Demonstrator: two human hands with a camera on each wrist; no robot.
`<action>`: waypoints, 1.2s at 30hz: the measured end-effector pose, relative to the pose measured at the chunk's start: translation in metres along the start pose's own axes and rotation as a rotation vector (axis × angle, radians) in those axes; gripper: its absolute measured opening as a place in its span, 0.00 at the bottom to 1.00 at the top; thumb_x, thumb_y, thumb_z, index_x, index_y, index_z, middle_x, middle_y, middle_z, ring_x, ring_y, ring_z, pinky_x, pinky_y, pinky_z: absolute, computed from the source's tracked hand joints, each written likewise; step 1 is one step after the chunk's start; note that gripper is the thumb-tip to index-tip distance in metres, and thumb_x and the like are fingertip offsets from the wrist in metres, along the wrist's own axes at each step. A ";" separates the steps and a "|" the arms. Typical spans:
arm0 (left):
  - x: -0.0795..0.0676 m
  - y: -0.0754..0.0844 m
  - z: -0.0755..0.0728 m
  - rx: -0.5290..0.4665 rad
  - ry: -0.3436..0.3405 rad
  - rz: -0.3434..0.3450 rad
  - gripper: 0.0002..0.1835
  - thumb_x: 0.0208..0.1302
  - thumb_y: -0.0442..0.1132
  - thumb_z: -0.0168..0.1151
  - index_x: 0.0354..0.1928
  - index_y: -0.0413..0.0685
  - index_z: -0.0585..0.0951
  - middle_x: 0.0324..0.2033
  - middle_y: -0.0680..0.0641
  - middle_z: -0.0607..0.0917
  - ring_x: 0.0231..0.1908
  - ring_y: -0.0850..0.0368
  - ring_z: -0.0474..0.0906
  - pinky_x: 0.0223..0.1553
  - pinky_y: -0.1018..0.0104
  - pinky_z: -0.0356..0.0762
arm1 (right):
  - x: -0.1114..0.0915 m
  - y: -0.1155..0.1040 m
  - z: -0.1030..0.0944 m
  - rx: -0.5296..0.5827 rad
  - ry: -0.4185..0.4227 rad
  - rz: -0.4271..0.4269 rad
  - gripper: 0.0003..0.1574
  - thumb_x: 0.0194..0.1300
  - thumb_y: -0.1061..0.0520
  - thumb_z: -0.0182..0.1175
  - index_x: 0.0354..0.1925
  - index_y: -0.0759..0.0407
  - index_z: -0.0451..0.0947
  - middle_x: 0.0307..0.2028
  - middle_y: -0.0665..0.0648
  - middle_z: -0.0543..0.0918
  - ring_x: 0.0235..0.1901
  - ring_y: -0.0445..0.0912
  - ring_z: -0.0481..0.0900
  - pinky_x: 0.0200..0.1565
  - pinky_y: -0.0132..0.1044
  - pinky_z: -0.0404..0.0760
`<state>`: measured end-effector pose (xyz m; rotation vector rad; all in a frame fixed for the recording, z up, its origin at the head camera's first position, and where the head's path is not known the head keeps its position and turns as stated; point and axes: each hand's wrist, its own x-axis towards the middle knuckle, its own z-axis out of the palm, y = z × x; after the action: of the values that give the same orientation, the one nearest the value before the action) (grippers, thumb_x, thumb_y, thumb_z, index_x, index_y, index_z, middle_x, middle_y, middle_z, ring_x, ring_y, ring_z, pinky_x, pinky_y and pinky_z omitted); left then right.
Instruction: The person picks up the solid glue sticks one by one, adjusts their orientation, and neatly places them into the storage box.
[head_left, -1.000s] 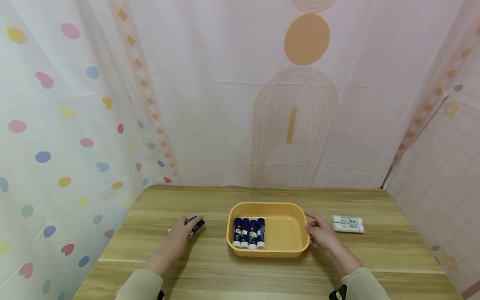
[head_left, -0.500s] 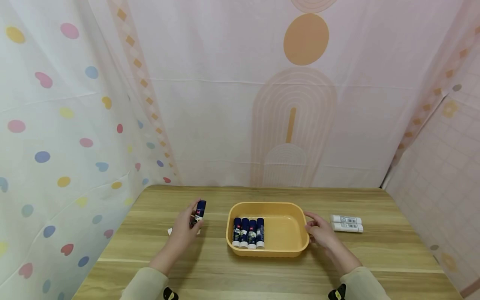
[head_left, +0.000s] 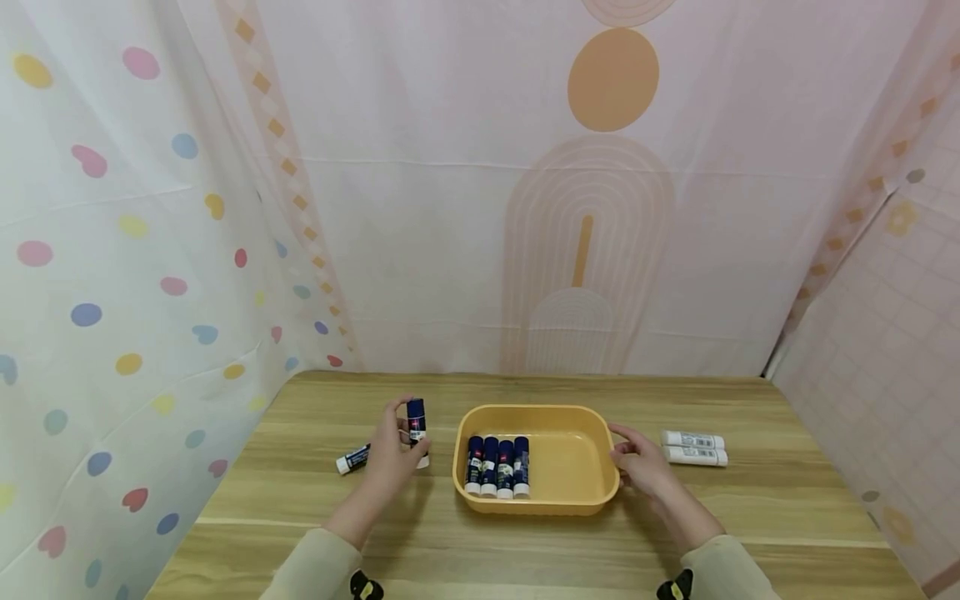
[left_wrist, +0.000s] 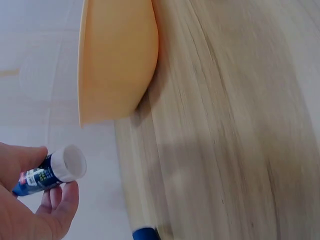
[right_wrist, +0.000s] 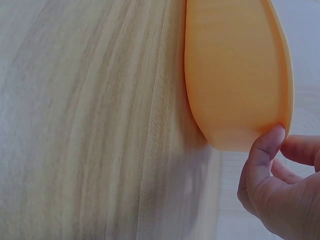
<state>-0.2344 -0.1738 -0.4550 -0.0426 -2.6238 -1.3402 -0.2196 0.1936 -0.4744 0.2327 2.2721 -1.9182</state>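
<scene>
My left hand (head_left: 392, 454) holds a glue stick (head_left: 417, 425) upright between thumb and fingers, left of the yellow plastic tray (head_left: 573, 502). In the left wrist view, the white end of this glue stick (left_wrist: 68, 164) points toward the tray. Another glue stick (head_left: 354, 459) lies on the table, partly hidden behind the left hand. Several blue glue sticks with white ends (head_left: 489, 467) stand in a row in the tray's left part. At the tray's right end, my right hand (head_left: 645, 462) grips the rim with thumb and fingers, as the right wrist view shows.
Two white glue sticks (head_left: 694, 448) lie side by side on the wooden table (head_left: 510, 558), right of the right hand. A patterned curtain (head_left: 420, 250) hangs behind the table, and more cloth covers both sides.
The left hand has picked a glue stick up off the table, turned it upright and carried it right toward the tray. Another glue stick has come into sight behind it. The right hand stays put.
</scene>
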 end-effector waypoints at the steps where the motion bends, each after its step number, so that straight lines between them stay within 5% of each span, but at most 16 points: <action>1: 0.000 0.002 0.003 -0.004 0.009 0.003 0.39 0.56 0.29 0.67 0.66 0.46 0.58 0.37 0.42 0.73 0.34 0.55 0.69 0.30 0.71 0.70 | 0.000 0.000 0.000 0.004 -0.001 0.001 0.30 0.67 0.69 0.49 0.67 0.63 0.62 0.37 0.57 0.70 0.28 0.44 0.70 0.26 0.33 0.74; 8: -0.007 0.025 0.030 -0.072 0.062 0.074 0.37 0.54 0.27 0.66 0.64 0.44 0.60 0.39 0.42 0.72 0.35 0.54 0.70 0.31 0.71 0.73 | -0.001 0.000 0.000 0.005 0.003 -0.001 0.30 0.67 0.69 0.49 0.67 0.63 0.61 0.36 0.57 0.70 0.27 0.44 0.70 0.26 0.32 0.74; 22: -0.029 0.069 0.097 -0.026 -0.039 0.158 0.37 0.53 0.31 0.69 0.63 0.47 0.61 0.43 0.45 0.72 0.38 0.57 0.70 0.38 0.65 0.76 | -0.001 0.000 0.000 0.002 0.003 -0.006 0.30 0.66 0.69 0.49 0.67 0.64 0.61 0.36 0.57 0.70 0.27 0.43 0.70 0.26 0.32 0.74; 32: -0.032 0.077 0.131 0.051 -0.158 0.156 0.35 0.56 0.31 0.67 0.63 0.48 0.61 0.56 0.42 0.71 0.56 0.49 0.70 0.57 0.53 0.71 | 0.000 0.001 -0.001 0.006 -0.029 -0.025 0.31 0.66 0.68 0.50 0.67 0.66 0.60 0.36 0.55 0.70 0.26 0.42 0.71 0.27 0.32 0.75; 36: -0.031 0.080 0.138 0.091 -0.174 0.175 0.35 0.53 0.29 0.69 0.61 0.47 0.62 0.53 0.40 0.72 0.53 0.47 0.72 0.54 0.53 0.74 | 0.001 0.000 -0.002 0.011 -0.028 -0.006 0.30 0.66 0.68 0.50 0.67 0.64 0.61 0.37 0.56 0.70 0.27 0.43 0.71 0.27 0.32 0.75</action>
<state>-0.2165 -0.0135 -0.4753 -0.3826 -2.7432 -1.2073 -0.2203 0.1954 -0.4747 0.1991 2.2472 -1.9253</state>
